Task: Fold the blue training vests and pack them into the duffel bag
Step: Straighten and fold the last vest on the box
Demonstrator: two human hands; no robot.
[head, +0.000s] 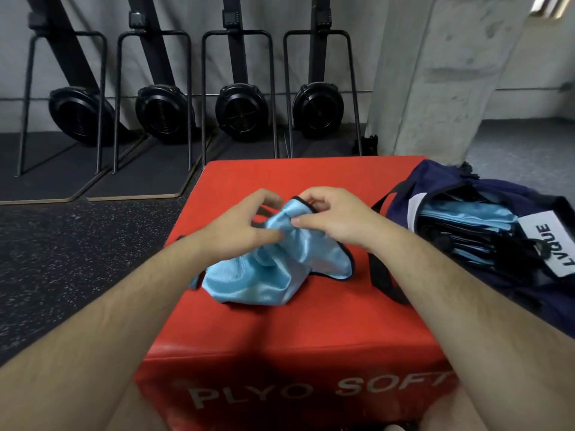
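Observation:
A light blue training vest with black trim lies crumpled on top of the red plyo box. My left hand grips its upper left part, fingers curled into the cloth. My right hand pinches the vest's top edge between thumb and fingers. The navy duffel bag sits open at the right, partly on the box, with several folded blue vests stacked inside it. One black strap of the bag lies across the box beside the vest.
Several black rowing machines stand upright on dark mats along the grey wall behind the box. A concrete pillar rises at the back right. Speckled black rubber floor spreads to the left.

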